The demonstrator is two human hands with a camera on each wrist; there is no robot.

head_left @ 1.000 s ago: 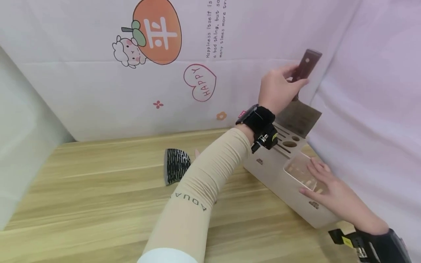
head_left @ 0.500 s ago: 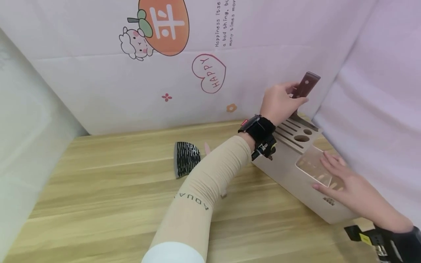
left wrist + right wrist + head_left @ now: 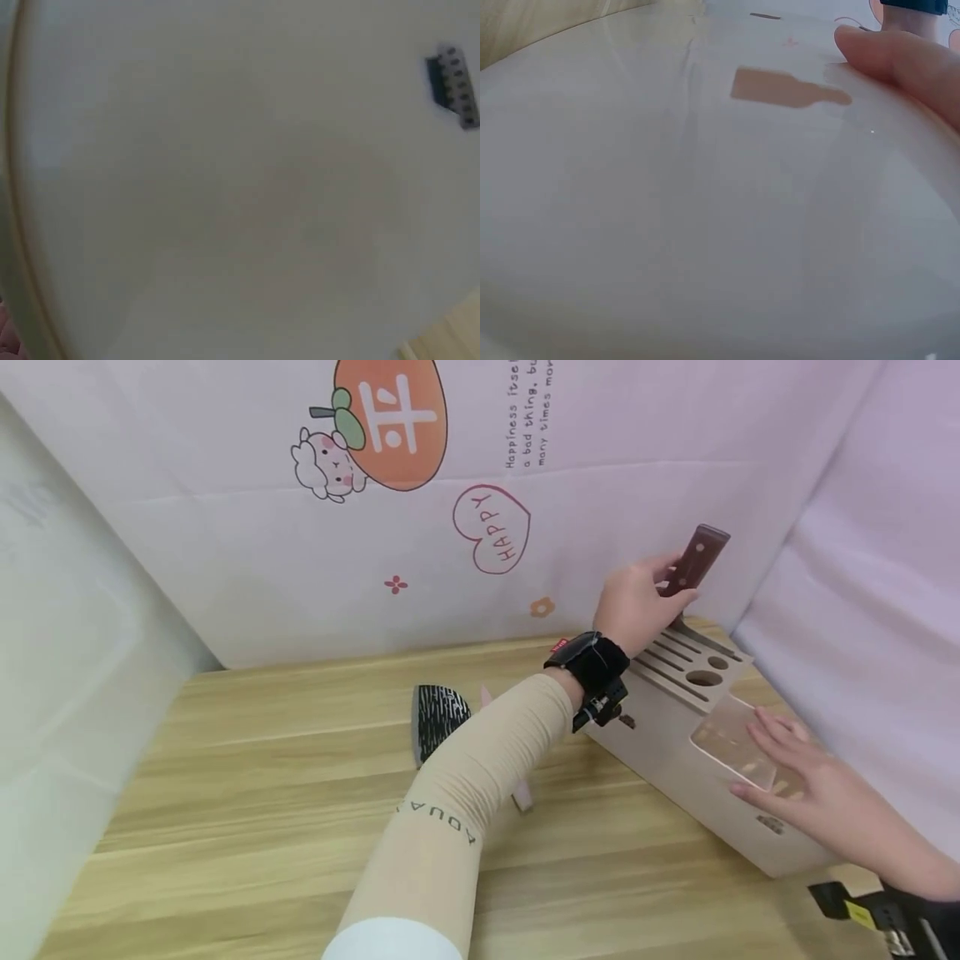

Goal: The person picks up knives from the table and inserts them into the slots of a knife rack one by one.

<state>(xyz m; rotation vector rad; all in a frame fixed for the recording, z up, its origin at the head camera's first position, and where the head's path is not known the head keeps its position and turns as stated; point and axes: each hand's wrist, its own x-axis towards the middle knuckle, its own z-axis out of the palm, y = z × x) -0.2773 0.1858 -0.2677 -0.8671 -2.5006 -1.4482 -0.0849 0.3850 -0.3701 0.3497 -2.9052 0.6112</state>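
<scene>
A knife block (image 3: 675, 735) is set at the right of the table (image 3: 247, 827), close to the corner where the back wall (image 3: 225, 568) and the right wall (image 3: 885, 610) meet. A knife handle (image 3: 693, 560) is held by the left hand (image 3: 633, 606) above the block's far end, behind 2 round holes (image 3: 708, 672). The right hand (image 3: 813, 785) is laid on the block's near end, beside a clear tray (image 3: 731, 739). A cleaver (image 3: 438, 731) is placed left of the block, partly hidden behind the left forearm (image 3: 465, 793).
</scene>
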